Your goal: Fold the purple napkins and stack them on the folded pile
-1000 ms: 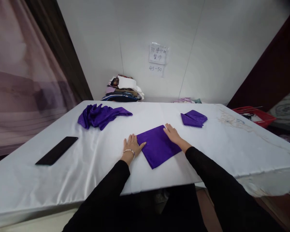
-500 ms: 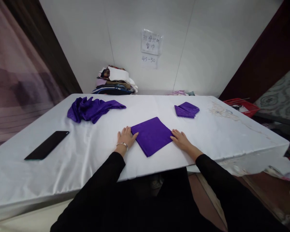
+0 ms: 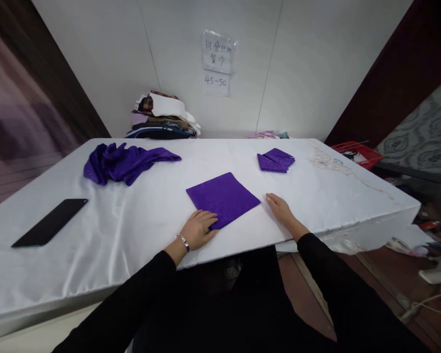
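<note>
One cloth [image 3: 224, 195], seemingly under left hand [image 3: 198, 229]

1 red basket [image 3: 372, 161] (perhaps plastic)

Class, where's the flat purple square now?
Head view: the purple square lies near centre, left hand at its near corner, right hand beyond its right corner.

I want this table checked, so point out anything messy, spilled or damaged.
The crumpled purple cloth at back left lies in a heap, unlike the flat purple square the left hand touches. Brownish marks at right on the white tablecloth may be stain or pattern; unclear which.
</note>
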Demonstrator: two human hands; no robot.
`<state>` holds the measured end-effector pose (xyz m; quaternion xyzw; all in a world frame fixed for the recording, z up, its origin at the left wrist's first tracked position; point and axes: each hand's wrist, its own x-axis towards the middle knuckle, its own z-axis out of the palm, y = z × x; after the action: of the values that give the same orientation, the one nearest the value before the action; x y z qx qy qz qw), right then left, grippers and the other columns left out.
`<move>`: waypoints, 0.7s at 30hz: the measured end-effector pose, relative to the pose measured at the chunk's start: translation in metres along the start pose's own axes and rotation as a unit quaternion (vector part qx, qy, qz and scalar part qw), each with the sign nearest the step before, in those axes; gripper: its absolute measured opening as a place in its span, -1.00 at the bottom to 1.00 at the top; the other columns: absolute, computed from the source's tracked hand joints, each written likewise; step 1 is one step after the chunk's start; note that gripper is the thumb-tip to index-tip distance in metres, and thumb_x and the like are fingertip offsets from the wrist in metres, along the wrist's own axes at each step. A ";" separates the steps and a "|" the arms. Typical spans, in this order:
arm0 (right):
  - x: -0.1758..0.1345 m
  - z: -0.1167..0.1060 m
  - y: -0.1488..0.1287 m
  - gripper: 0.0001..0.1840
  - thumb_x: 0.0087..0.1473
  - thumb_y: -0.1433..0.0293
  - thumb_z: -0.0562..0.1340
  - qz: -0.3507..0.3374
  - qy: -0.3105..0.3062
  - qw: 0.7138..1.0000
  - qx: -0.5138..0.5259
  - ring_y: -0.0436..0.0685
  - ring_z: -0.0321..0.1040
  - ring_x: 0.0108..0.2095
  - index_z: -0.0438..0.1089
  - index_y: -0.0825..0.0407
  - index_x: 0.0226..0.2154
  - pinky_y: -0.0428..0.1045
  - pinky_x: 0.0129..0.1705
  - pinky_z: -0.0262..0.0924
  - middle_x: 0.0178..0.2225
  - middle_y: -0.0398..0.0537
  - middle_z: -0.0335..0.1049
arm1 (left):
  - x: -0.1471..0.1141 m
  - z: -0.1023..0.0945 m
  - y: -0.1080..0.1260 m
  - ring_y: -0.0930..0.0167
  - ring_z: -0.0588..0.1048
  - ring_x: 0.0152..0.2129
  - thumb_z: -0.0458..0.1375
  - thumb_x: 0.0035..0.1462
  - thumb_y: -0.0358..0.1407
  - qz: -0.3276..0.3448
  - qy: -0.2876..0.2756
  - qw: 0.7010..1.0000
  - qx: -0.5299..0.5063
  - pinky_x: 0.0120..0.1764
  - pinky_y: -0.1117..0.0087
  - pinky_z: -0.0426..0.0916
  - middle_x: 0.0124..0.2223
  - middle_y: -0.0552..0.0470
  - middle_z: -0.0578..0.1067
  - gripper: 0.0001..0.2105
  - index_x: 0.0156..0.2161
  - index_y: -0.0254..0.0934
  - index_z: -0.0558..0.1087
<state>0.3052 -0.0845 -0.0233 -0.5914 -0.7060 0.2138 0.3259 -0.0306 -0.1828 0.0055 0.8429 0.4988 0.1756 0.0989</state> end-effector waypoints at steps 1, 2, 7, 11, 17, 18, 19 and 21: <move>0.000 0.001 0.002 -0.48 0.12 0.06 0.02 -0.006 0.003 1.000 -0.002 0.24 0.16 0.15 0.39 -0.03 -0.01 0.16 0.20 -0.01 0.07 -0.06 0.34 | 0.000 0.000 -0.001 0.26 0.37 0.02 0.04 0.11 -0.19 0.001 0.003 1.000 0.005 0.15 0.11 0.09 0.04 -0.04 0.48 -0.67 -0.04 -0.18 0.47; 0.001 0.002 0.005 -0.49 0.11 0.07 0.04 -0.015 0.004 1.000 -0.006 0.23 0.16 0.14 0.39 -0.03 -0.01 0.15 0.20 0.01 0.07 -0.05 0.34 | -0.001 0.000 -0.002 0.26 0.37 0.03 0.04 0.11 -0.21 0.004 0.006 1.000 0.010 0.13 0.13 0.12 0.04 -0.04 0.48 -0.67 -0.04 -0.19 0.47; 0.001 0.006 0.013 -0.51 0.06 0.13 0.10 -0.061 -0.004 0.998 -0.034 0.23 0.19 0.13 0.38 0.01 -0.02 0.17 0.19 0.03 0.06 0.01 0.34 | -0.007 0.000 0.003 0.27 0.32 0.08 0.04 0.06 -0.29 0.003 -0.011 1.000 0.025 0.14 0.16 0.13 0.08 -0.02 0.45 -0.59 0.05 -0.19 0.40; 0.001 0.007 0.017 -0.53 0.05 0.15 0.11 -0.080 -0.009 0.996 -0.029 0.25 0.18 0.13 0.39 0.00 -0.04 0.21 0.18 0.03 0.05 0.03 0.35 | -0.010 0.000 0.008 0.27 0.29 0.11 0.03 -0.01 -0.39 -0.010 -0.031 0.999 0.024 0.17 0.14 0.07 0.11 0.01 0.42 -0.53 0.07 -0.19 0.38; 0.001 0.011 0.024 -0.53 0.03 0.16 0.13 -0.129 -0.037 0.991 -0.021 0.28 0.17 0.14 0.37 -0.02 -0.01 0.24 0.18 0.03 0.06 0.06 0.34 | -0.010 -0.003 0.007 0.28 0.28 0.11 0.03 -0.07 -0.46 -0.014 -0.050 0.999 0.018 0.15 0.13 0.07 0.14 0.00 0.39 -0.45 0.11 -0.19 0.33; 0.001 0.012 0.025 -0.52 0.03 0.17 0.13 -0.133 -0.038 0.990 -0.022 0.28 0.17 0.14 0.37 -0.02 -0.01 0.25 0.18 0.02 0.06 0.07 0.34 | -0.008 -0.003 0.006 0.29 0.29 0.10 0.02 -0.05 -0.47 -0.015 -0.048 0.999 0.019 0.14 0.13 0.07 0.13 0.00 0.39 -0.47 0.10 -0.19 0.35; 0.001 0.012 0.025 -0.52 0.03 0.17 0.13 -0.136 -0.039 0.990 -0.025 0.28 0.17 0.14 0.36 -0.02 -0.01 0.25 0.18 0.02 0.06 0.07 0.34 | -0.007 -0.004 0.006 0.30 0.31 0.08 0.01 -0.03 -0.47 -0.016 -0.045 0.999 0.019 0.13 0.13 0.08 0.12 0.00 0.41 -0.50 0.07 -0.18 0.37; 0.001 0.013 0.025 -0.51 0.02 0.19 0.12 -0.139 -0.038 0.989 -0.029 0.29 0.17 0.14 0.36 -0.03 0.00 0.26 0.19 0.00 0.06 0.05 0.34 | -0.002 -0.004 0.005 0.32 0.34 0.04 -0.01 0.01 -0.48 -0.018 -0.035 0.999 0.019 0.12 0.15 0.09 0.08 0.01 0.44 -0.56 0.01 -0.16 0.42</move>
<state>0.3136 -0.0769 -0.0492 -0.4880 -0.7992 0.1684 0.3079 -0.0295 -0.1869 0.0107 0.8414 0.5131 0.1347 0.1032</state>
